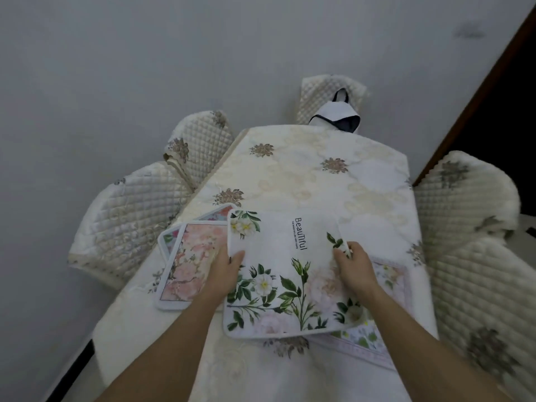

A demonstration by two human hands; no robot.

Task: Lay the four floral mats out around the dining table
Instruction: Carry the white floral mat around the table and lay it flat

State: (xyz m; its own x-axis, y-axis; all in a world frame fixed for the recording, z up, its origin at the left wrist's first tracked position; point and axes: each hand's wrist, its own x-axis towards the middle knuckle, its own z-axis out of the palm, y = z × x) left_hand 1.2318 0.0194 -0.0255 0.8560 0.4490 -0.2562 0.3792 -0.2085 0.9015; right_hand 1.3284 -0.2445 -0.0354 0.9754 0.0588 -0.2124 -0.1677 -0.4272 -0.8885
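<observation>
A white mat (278,271) printed with green leaves, white flowers and the word "Beautiful" lies on top at the near middle of the table (313,181). My left hand (226,265) grips its left edge, and my right hand (352,265) pinches its right edge, which is lifted a little. To the left a pink blossom mat (188,265) lies partly under it, with another floral mat (214,216) peeking out beneath that one. A lilac-bordered mat (391,288) shows under the right side.
The table wears a cream embroidered cloth. Quilted cream chair covers stand at the left (124,219), back left (200,146), back (327,94) and right (470,227). A white and dark bag (336,114) hangs at the far end. A dark doorway (501,111) is at the right.
</observation>
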